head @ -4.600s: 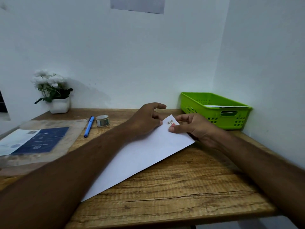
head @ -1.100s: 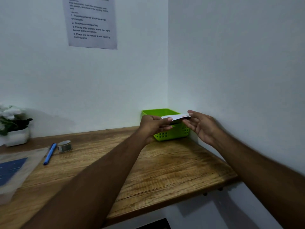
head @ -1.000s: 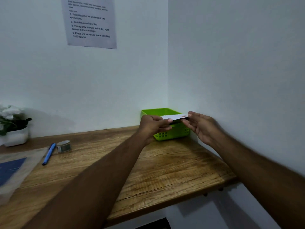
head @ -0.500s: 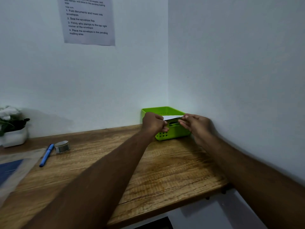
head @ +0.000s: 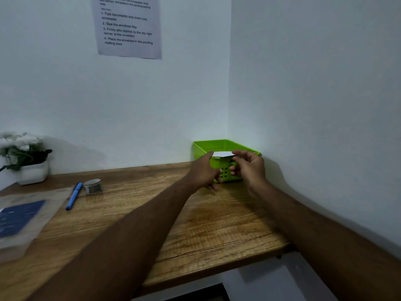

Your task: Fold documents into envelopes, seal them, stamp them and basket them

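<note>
A white envelope (head: 221,154) lies in the green plastic basket (head: 225,172) in the table's far right corner, and only its near edge shows over the rim. My left hand (head: 205,170) hangs in front of the basket's left side with its fingers pointing down and nothing in them. My right hand (head: 249,167) is in front of the basket's right side, fingers loosely curled and holding nothing. Its forefinger tip is beside the envelope's right end. The rest of the basket's inside is hidden.
On the wooden table (head: 217,227), a blue pen (head: 73,196) and a small roll of stamps (head: 92,186) lie at the left. A clear sleeve with blue paper (head: 19,218) and a white flower pot (head: 32,170) sit further left. Walls close the back and right.
Both hands carried the envelope from the table to the basket and lowered it in. Since half a second ago they have let go, and the fingers have dropped away from it.
</note>
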